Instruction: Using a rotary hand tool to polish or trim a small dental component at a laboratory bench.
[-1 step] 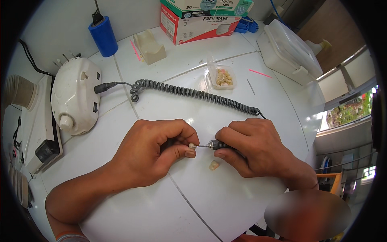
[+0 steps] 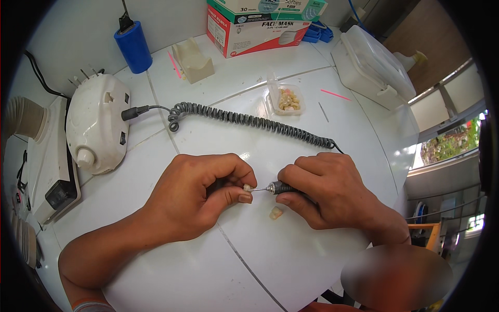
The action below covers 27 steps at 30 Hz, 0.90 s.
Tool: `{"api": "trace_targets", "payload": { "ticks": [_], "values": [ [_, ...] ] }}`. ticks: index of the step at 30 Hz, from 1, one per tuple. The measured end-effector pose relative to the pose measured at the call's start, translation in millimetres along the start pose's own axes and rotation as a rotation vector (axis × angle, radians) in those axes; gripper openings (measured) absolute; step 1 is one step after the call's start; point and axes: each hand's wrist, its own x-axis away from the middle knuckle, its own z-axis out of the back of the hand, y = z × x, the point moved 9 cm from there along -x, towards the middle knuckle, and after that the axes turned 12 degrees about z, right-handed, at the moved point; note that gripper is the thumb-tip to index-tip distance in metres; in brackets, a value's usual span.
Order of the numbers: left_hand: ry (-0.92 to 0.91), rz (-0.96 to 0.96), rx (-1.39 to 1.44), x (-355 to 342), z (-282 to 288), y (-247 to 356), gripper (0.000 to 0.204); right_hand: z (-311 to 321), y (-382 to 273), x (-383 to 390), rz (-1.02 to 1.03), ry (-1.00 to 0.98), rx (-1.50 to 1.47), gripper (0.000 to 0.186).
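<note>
Between thumb and forefinger, my left hand [image 2: 195,195] pinches a small cream-coloured artificial tooth [image 2: 247,187]. My right hand [image 2: 330,192] is wrapped around a dark rotary handpiece [image 2: 281,187] with a silver collar. Its thin metal bur [image 2: 259,189] points left and meets the pinched tooth, or nearly so; contact is too small to tell. Just below the handpiece, a second tooth-coloured piece [image 2: 275,212] lies loose on the white tiled tabletop [image 2: 260,255]. Most of the handpiece's body is hidden inside my right hand.
A coiled grey cord [image 2: 249,122] runs from a white control unit [image 2: 99,125] toward my right hand. Beyond it stand a small clear box [image 2: 273,104] of tooth pieces, a cream block [image 2: 193,62], mask boxes [image 2: 254,36], a blue cylinder [image 2: 133,49] and a lidded white container [image 2: 364,67].
</note>
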Motion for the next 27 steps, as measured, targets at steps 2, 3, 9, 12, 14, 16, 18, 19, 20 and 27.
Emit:
{"api": "trace_targets", "payload": {
  "ticks": [2, 3, 9, 12, 14, 16, 18, 19, 20, 27],
  "values": [
    [0.002, 0.001, 0.018, -0.1, -0.4, -2.0, 0.008, -0.3, -0.1, -0.1, 0.0, -0.004, -0.002, 0.024],
    [0.003, 0.001, 0.036, -0.2, -0.2, -2.7, 0.008, -0.5, 0.8, 0.0, -0.011, -0.005, -0.004, 0.024],
    [-0.005, 0.008, 0.0, -0.3, 0.4, -2.2, 0.01, -0.1, 1.0, 0.2, -0.006, -0.011, -0.014, 0.025],
    [-0.016, 0.028, -0.013, -0.8, -0.1, -3.8, 0.011, -1.2, 2.1, 0.6, -0.018, -0.012, -0.012, 0.025],
    [-0.019, 0.032, -0.007, -0.6, -0.3, -3.9, 0.012, -0.8, 2.4, 0.7, -0.026, -0.007, -0.008, 0.025],
    [-0.021, 0.038, -0.002, -0.9, -0.5, -4.7, 0.012, -0.1, 0.5, -0.3, 0.002, -0.003, -0.008, 0.025],
    [-0.02, 0.031, -0.005, -0.9, -0.8, -4.6, 0.012, -0.3, 1.3, 0.0, -0.005, -0.005, -0.008, 0.025],
    [-0.02, 0.031, -0.005, -0.9, -0.8, -4.6, 0.012, -0.4, 1.8, 0.3, -0.013, -0.006, -0.007, 0.025],
    [-0.02, 0.024, -0.009, -0.7, -0.7, -4.0, 0.012, -0.3, 1.8, 0.4, -0.014, -0.006, -0.007, 0.025],
    [-0.019, 0.019, -0.03, -0.9, -0.9, -4.4, 0.012, -0.2, 1.2, 0.0, -0.006, -0.011, -0.007, 0.025]
  ]
}}
